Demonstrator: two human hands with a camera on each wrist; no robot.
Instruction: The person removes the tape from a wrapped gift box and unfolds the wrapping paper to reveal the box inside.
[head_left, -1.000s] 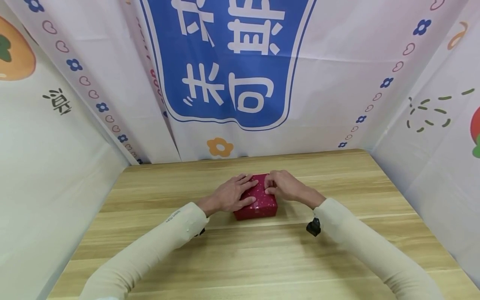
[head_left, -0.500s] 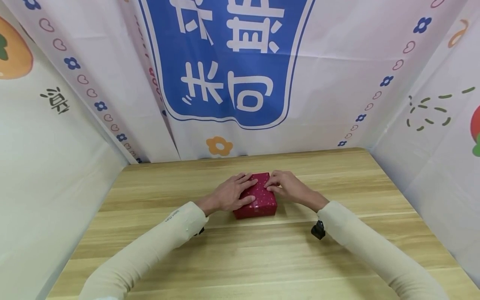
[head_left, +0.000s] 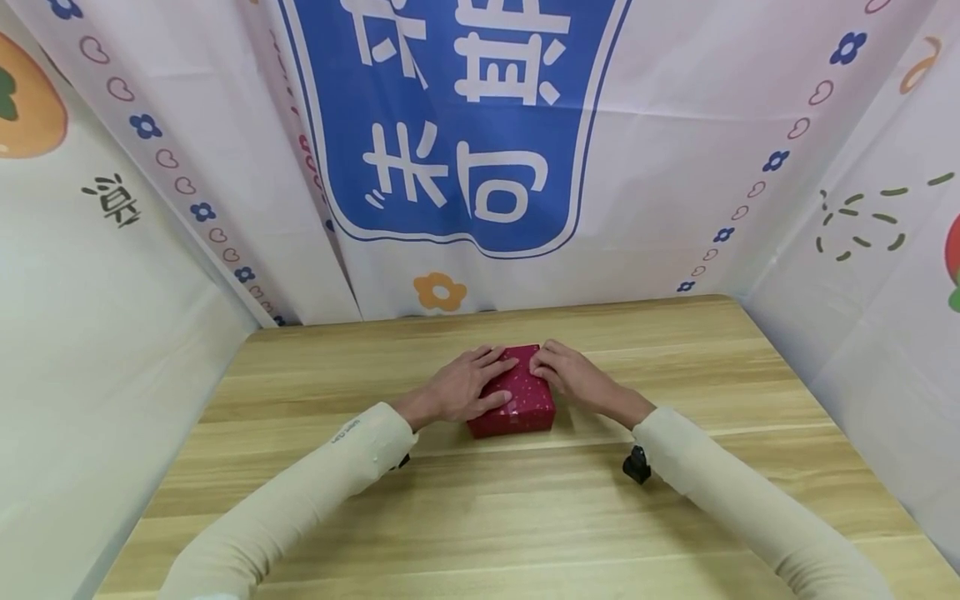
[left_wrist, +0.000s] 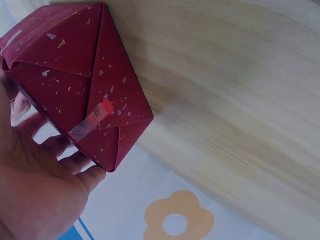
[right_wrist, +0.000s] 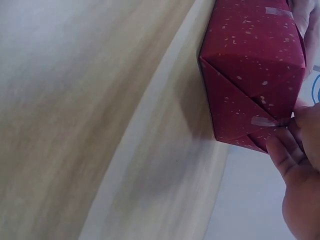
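A box wrapped in dark red paper with small light flecks (head_left: 525, 392) sits on the table in the head view. My left hand (head_left: 465, 387) lies flat across its top left part, fingers spread. Against the right top edge, my right hand (head_left: 576, 375) has its fingers curled in. Thumb and fingertips of the right hand meet at the end of a clear tape strip (right_wrist: 263, 121) over the folded end flap in the right wrist view. Another clear tape strip (left_wrist: 92, 121), with a red bit at its end, crosses the left end's folds.
The wood-grain table (head_left: 480, 517) reaches the printed cloth backdrop (head_left: 637, 192) behind the box. Cloth walls also close in the left and right sides. A black wrist camera (head_left: 637, 464) hangs under the right sleeve.
My right hand's fingers have shifted slightly along the box's right top edge, and its wrist has moved a little to the right. The left hand and the box have stayed in place.
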